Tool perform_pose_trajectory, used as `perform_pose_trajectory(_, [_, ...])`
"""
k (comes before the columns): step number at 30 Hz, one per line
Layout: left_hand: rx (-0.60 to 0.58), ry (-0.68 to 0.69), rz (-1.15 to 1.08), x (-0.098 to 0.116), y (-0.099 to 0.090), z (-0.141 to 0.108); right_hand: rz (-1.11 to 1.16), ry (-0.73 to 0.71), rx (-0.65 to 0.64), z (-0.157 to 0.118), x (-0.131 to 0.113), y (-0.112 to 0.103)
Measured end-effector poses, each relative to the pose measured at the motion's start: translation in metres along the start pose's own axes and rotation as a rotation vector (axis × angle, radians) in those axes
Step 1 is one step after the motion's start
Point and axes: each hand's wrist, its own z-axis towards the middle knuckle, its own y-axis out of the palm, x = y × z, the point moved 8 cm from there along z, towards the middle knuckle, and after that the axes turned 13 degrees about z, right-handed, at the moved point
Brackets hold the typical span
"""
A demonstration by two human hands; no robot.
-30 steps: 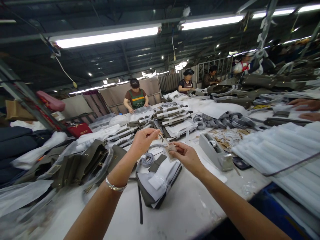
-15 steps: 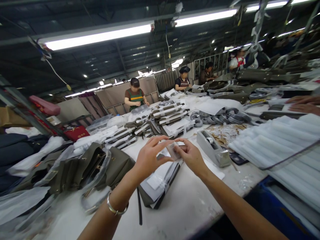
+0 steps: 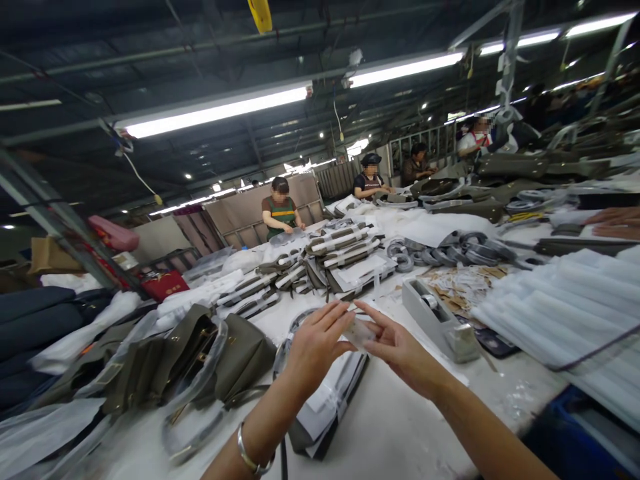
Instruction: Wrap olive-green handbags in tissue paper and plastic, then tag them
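Observation:
Between my two hands is a small translucent plastic packet (image 3: 358, 333); its contents are too blurred to make out. My left hand (image 3: 316, 345) closes on its left side with fingers and thumb. On the other side my right hand (image 3: 403, 353) pinches the packet's right edge, its index finger stretched over the top. Directly below, a flat olive bag (image 3: 327, 407) wrapped in white paper lies tilted on the white table (image 3: 395, 433), partly covered by my left hand and forearm. A grey tape dispenser (image 3: 435, 320) stands right of my right hand.
Olive handbags (image 3: 240, 357) crowd the left side. Wrapped bag pieces (image 3: 345, 243) are piled farther back, beside grey coiled straps (image 3: 450, 250). White foam sheets (image 3: 565, 300) cover the right. Several co-workers sit across the table; a co-worker's hand (image 3: 617, 220) shows at far right.
My left fingers have come closer together around the packet, and its clear face is turned more into view. The whole view has shifted slightly, with the table things appearing lower and farther right.

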Motion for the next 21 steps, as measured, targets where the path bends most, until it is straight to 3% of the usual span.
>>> perform_pose_trajectory(3, [0.037,-0.032,-0.054,-0.008,0.001,-0.004,-0.014,0.001,0.026,0.0,-0.001,-0.008])
perform_pose_trajectory(8, [0.05,-0.217,-0.305,-0.027,0.004,-0.01,-0.013,0.001,0.134,0.001,-0.003,-0.019])
perform_pose_trajectory(16, [-0.032,-0.438,-0.501,-0.037,0.017,-0.022,-0.141,-0.078,0.246,0.003,-0.005,-0.024])
perform_pose_trajectory(21, [-0.12,-0.486,-0.619,-0.037,0.028,-0.027,-0.41,-0.152,0.322,0.003,-0.015,-0.027])
